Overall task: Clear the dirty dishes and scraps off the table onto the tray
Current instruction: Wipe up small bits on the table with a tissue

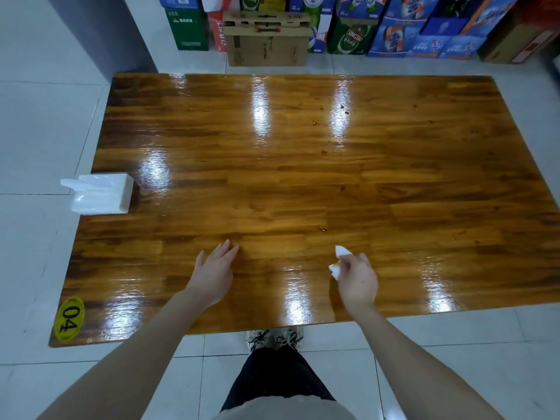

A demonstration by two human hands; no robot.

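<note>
Crumpled tissue (343, 251), stained orange, is sitting pinched in the right hand (357, 280), low over the table (303, 177) near its six o'clock edge. It's soft, weightless, probably greasy, so a bunched fingertip pinch is suiting it. The left hand (213, 275) is lying flat, fingers straight, well apart at nine o'clock. A scrap speck (322, 229) is showing at eleven o'clock of the tissue, and more specks (342, 107) are dotting the far end. The tissue box (103, 194) is sitting at nine. No tray is showing.

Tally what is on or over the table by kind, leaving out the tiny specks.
tissue pack: 1
crumpled tissue: 1, pinched in the right hand
number sticker: 1
hands: 2, counting the left hand
Total: 5
</note>
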